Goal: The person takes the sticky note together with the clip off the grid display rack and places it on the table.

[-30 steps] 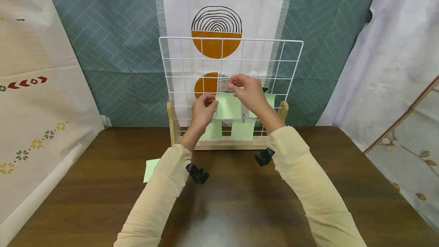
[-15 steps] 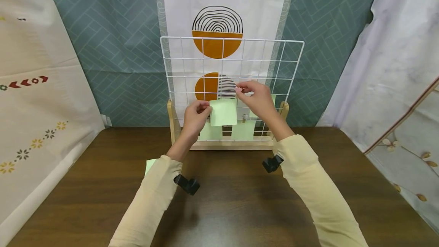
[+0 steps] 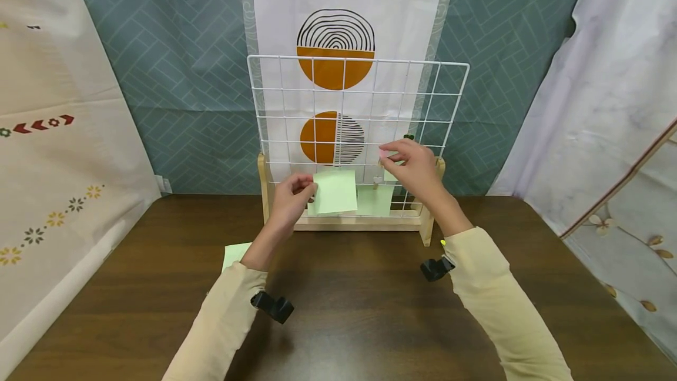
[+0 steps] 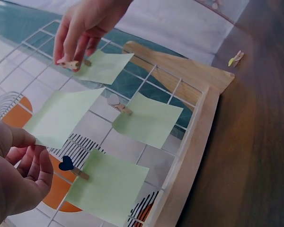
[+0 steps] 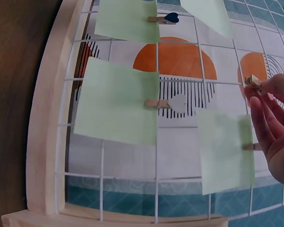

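My left hand (image 3: 288, 201) pinches a pale green paper note (image 3: 335, 191) by its left edge, in front of the white wire grid (image 3: 357, 60). Between the right hand's (image 3: 415, 169) thumb and fingers is a small wooden clothespin (image 5: 252, 81), pinkish at one end in the head view. Clipped to the grid are a note with a white-heart clothespin (image 5: 179, 103) and another with a dark blue heart clothespin (image 4: 66, 163). A third clipped note (image 5: 226, 151) lies close to the right hand, its clothespin partly hidden by the fingers.
A wooden stand (image 3: 354, 225) holds the grid up on the brown table (image 3: 359, 298). Another green note (image 3: 233, 253) lies on the table, partly behind the left sleeve. A clothespin with a yellow part (image 4: 235, 58) lies to the right of the stand. Patterned cloths hang behind and at both sides.
The left hand has drawn the note down and left, away from the middle of the grid. The right hand has moved right and down, still pinching the clothespin.
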Available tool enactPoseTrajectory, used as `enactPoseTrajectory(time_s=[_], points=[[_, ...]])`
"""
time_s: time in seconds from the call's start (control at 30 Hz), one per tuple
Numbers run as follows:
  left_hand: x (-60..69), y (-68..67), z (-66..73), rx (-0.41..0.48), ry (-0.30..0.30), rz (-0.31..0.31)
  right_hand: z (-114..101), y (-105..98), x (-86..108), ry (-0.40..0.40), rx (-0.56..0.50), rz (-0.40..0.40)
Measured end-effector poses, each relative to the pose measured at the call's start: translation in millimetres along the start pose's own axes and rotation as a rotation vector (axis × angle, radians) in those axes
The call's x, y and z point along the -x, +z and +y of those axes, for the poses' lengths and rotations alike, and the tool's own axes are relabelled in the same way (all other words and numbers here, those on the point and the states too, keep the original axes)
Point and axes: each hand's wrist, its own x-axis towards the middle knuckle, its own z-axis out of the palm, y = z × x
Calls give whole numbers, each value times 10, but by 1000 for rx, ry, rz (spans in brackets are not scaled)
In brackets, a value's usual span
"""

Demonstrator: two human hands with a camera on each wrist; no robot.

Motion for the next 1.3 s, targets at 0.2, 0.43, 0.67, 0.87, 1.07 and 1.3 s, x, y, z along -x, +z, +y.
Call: enactPoseTrajectory(time_s=[0.2,0.43,0.67,0.87,1.07,1.3], points=[[69,-74,-108,1,-30,-29,115,-41,148,93,-18,-54],[143,-189,-254,-59,-58,-73,286,-74,307,108,20,-98],[194,-318,-413,-107,-87,-150,495,-184,476,148,79,-155],[226,-466,-538,-161,-107,-162,637,-270,602,199,70,-208],[254,-592,-608,-200,-143,-193,762,-331,733,227,94,-229],[284,-745,-685,-269,-158,-212,943,-425,904,324,33,-285]])
